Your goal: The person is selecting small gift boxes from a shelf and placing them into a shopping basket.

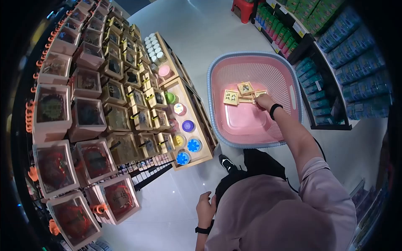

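A pink basket (247,141) with a blue-grey rim stands on the floor. Several small light wooden boxes (230,97) with clear or patterned tops lie on its bottom. My right hand (264,101) reaches down inside, its fingers closed at the rightmost box (260,93), which they partly cover. Low beside my leg hangs my left hand (205,209), away from the basket, with its fingers loosely bent and apart and nothing in them.
Hanging boxes (52,105) fill a rack at left. A wooden tray (194,157) holds colourful round containers. Shelves (310,50) of bottles stand at right, with a red stool (242,10) at the top. My shoe (227,162) is below the basket.
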Available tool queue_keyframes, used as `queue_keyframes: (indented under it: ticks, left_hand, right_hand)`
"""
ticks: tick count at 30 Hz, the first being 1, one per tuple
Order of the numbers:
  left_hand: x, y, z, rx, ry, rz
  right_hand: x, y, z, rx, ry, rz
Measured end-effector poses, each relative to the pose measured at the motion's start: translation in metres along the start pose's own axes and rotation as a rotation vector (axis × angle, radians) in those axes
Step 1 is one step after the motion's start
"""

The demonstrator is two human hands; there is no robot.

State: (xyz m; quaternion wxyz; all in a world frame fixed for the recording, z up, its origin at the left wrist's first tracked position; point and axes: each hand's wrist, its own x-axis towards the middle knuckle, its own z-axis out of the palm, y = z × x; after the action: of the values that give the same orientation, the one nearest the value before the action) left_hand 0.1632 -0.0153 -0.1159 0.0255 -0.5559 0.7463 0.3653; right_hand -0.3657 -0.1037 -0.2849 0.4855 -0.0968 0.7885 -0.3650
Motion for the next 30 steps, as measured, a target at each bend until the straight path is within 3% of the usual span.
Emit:
queue_keyframes:
  ticks: [2, 5, 8, 10, 12, 15, 18, 21, 23, 30]
  left_hand:
    - [0.003, 0.021, -0.002, -0.029, 0.022, -0.088]
    - [0.009, 0.047, 0.002, -0.099, 0.049, -0.231]
    - [0.010, 0.074, 0.011, -0.142, 0.037, -0.350]
    - [0.008, 0.079, 0.022, -0.132, -0.032, -0.417]
    - [0.005, 0.086, 0.028, -0.115, -0.101, -0.478]
    - [0.011, 0.103, 0.031, -0.125, -0.116, -0.545]
    - [0.017, 0.110, 0.030, -0.108, -0.095, -0.478]
    - [0.024, 0.115, 0.025, -0.109, -0.091, -0.440]
    - [0.029, 0.119, 0.019, -0.112, -0.078, -0.404]
    - [0.040, 0.103, -0.001, -0.073, -0.032, -0.153]
  right_hand:
    - [0.031, 0.018, 0.023, -0.100, 0.002, 0.055]
    - [0.075, 0.043, 0.058, 0.101, -0.140, 0.196]
    - [0.123, 0.068, 0.091, 0.165, -0.160, 0.142]
    - [0.145, 0.078, 0.106, 0.375, -0.153, 0.167]
    - [0.148, 0.079, 0.120, 0.417, -0.077, 0.204]
    - [0.150, 0.078, 0.125, 0.568, -0.143, 0.202]
    - [0.136, 0.069, 0.125, 0.492, -0.094, 0.219]
    - [0.142, 0.091, 0.115, 0.381, -0.341, 0.183]
    - [0.122, 0.087, 0.116, 0.315, -0.283, 0.177]
    - [-0.006, -0.015, 0.054, 0.423, -0.355, 0.166]
